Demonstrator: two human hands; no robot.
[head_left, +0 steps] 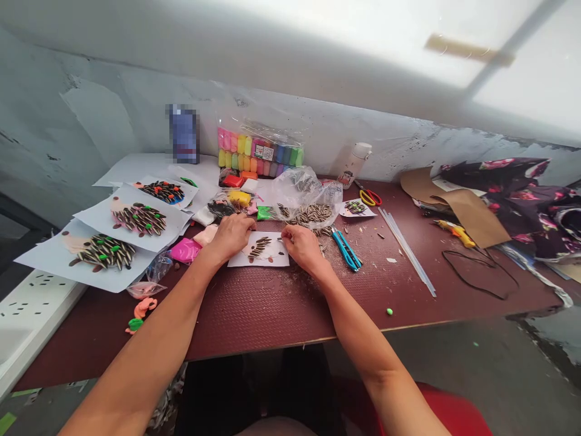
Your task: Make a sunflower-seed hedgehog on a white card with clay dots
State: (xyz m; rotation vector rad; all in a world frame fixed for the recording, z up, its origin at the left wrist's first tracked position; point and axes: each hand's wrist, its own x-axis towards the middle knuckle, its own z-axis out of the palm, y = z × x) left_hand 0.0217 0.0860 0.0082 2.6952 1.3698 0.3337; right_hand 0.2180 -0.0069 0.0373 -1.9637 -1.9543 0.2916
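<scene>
A small white card [240, 258] lies on the table between my hands. Striped sunflower seeds [259, 248] sit in rows on it, beside a pale shape with small brown dots. My left hand [231, 236] is at the card's upper left corner, fingers curled together; what they hold, if anything, is hidden. At the card's right edge, my right hand [300, 245] is closed in a pinch, with a small dark sunflower seed at its fingertips. Just behind it, a heap of sunflower seeds [313, 214] spills from a clear plastic bag [297, 181].
Paper sheets [131, 233] with seed hedgehogs overlap at left. Behind stand a pack of coloured clay [258, 148] and a white bottle [355, 165]. To the right lie a blue cutter [346, 249], scissors [370, 197], glue sticks [408, 254] and a yellow glue gun [458, 233] with its cord.
</scene>
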